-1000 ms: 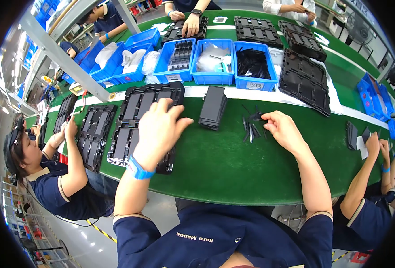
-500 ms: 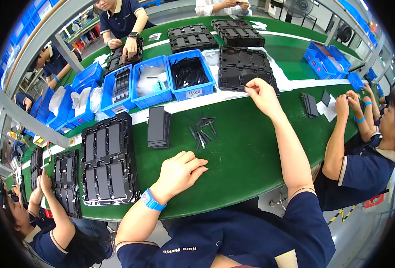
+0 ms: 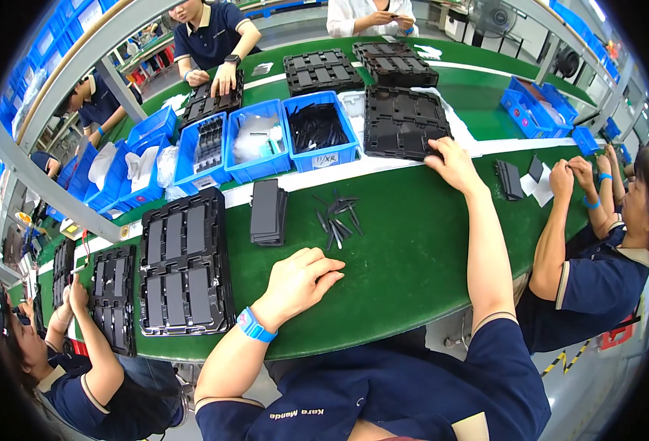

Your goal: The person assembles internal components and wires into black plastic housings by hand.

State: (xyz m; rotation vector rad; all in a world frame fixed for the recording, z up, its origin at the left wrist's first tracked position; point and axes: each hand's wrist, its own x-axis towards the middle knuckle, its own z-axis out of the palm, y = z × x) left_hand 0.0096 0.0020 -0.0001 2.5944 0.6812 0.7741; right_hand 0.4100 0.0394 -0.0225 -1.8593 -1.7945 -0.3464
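Note:
My left hand (image 3: 304, 281) rests on the green tabletop, loosely curled, with a small gap between thumb and index finger and nothing seen in it. My right hand (image 3: 455, 166) reaches forward to the near right corner of a black plastic tray (image 3: 405, 121), its fingers bent against the edge; the fingertips are partly hidden. Ahead of my left hand lie a loose heap of thin dark strips (image 3: 337, 218) and a stack of flat dark rectangular panels (image 3: 267, 213). To its left stands a stack of black trays (image 3: 185, 264) holding similar panels in their slots.
Blue bins (image 3: 321, 132) line the far side, one filled with black strips. More black trays (image 3: 323, 72) sit behind them. Co-workers sit left, right and across the table. Another panel stack (image 3: 509, 180) lies near the right co-worker. A grey metal post (image 3: 41, 195) slants at left.
My right hand has slid a little to the right along the tray's near edge. My left hand stays in place. The whole view has shifted slightly.

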